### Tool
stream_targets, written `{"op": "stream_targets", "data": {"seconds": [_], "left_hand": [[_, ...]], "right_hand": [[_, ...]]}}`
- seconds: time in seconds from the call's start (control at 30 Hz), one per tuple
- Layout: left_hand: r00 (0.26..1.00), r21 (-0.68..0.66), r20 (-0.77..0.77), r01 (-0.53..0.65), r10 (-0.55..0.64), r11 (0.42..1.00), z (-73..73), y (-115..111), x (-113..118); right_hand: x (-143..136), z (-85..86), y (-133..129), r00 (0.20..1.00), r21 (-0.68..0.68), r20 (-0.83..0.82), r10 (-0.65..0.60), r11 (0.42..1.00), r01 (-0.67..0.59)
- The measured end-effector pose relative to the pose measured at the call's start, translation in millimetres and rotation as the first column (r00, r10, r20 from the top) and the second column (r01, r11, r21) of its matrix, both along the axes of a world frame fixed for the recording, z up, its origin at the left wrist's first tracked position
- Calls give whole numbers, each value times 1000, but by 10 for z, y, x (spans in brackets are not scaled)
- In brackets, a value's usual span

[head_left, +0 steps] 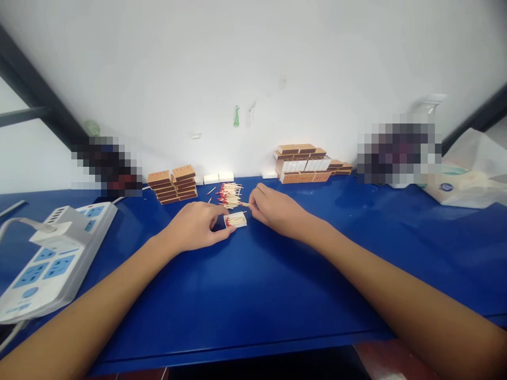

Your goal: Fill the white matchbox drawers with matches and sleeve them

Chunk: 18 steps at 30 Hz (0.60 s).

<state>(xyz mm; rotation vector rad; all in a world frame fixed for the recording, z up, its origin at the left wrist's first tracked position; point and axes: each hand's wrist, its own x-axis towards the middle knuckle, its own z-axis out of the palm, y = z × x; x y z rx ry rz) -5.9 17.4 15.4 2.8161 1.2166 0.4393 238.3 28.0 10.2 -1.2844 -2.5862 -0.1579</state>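
White tray, long axis left-right, matches inside, red heads pointing left

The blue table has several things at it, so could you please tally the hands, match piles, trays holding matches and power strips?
Left hand and right hand: 2
Match pile: 1
Tray holding matches: 1
Power strip: 1
Total: 5
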Motion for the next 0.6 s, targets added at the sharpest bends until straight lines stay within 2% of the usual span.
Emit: {"op": "stream_targets", "data": {"seconds": [0.1, 0.17, 0.4, 0.6], "left_hand": [[1000, 4, 0, -5, 5, 1000, -1, 3, 5], [1000, 9, -3, -2, 2, 1000, -3, 5, 9], [997, -83, 76, 18, -11, 996, -25, 25, -6], [996, -119, 93, 14, -3, 993, -26, 30, -6]], "right_hand": [[-35, 16, -46, 985, 32, -142, 96, 995, -92], [-72, -13, -81, 974, 21, -171, 151, 989, -150], [-119, -102, -125, 980, -91, -87, 181, 978, -189], [-45, -58, -107, 964, -170, -190, 187, 961, -219]]}}
